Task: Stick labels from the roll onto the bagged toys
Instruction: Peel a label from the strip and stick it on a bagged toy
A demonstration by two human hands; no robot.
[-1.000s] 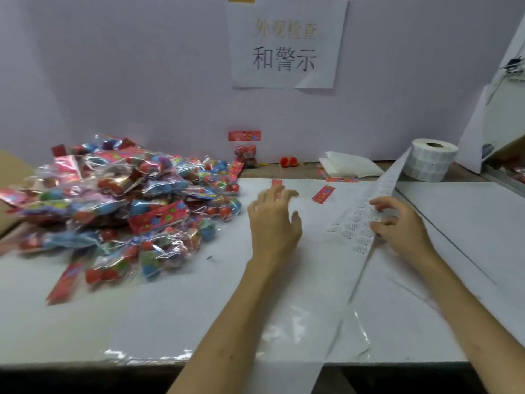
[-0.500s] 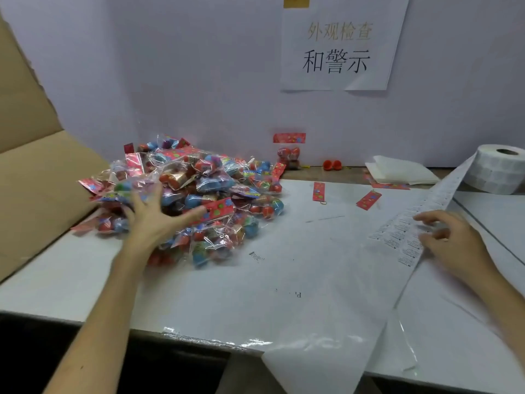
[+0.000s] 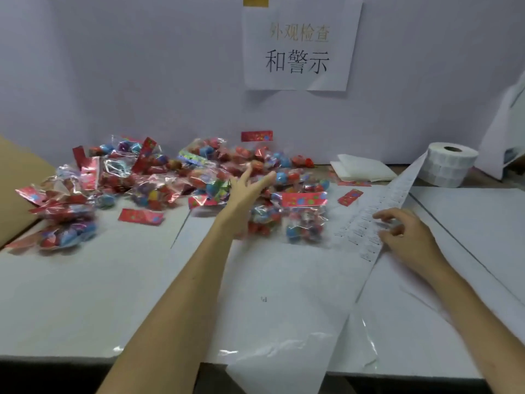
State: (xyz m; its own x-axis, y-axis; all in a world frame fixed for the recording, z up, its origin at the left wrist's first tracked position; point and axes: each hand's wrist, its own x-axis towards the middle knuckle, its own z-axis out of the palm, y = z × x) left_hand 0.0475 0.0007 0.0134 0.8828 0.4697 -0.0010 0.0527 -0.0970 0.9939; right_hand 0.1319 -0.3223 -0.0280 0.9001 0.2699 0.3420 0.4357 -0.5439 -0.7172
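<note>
Dozens of bagged toys (image 3: 159, 180) lie heaped across the far side of the counter (image 3: 85, 294), clear crinkly packets with red card tops and blue and red balls inside. The left hand (image 3: 247, 189) reaches into the right half of the heap, fingers spread and straight, palm down on the bags and gripping none. Most of the pile sits at its nine and ten o'clock, and a few packets lie at its three and four o'clock. One of those packets (image 3: 305, 223) lies between the two hands. The right hand (image 3: 403, 231) rests on the label strip (image 3: 377, 220), fingers loosely bent and pressing it to the counter without pinching. The strip runs from that hand up toward one o'clock to the roll (image 3: 451, 163), which stands near the back wall. Toward seven o'clock its bare backing trails over the counter's near edge. A loose red card (image 3: 141, 216) lies at eight o'clock of the left hand, and a printed sign (image 3: 301, 44) hangs on the wall.
</note>
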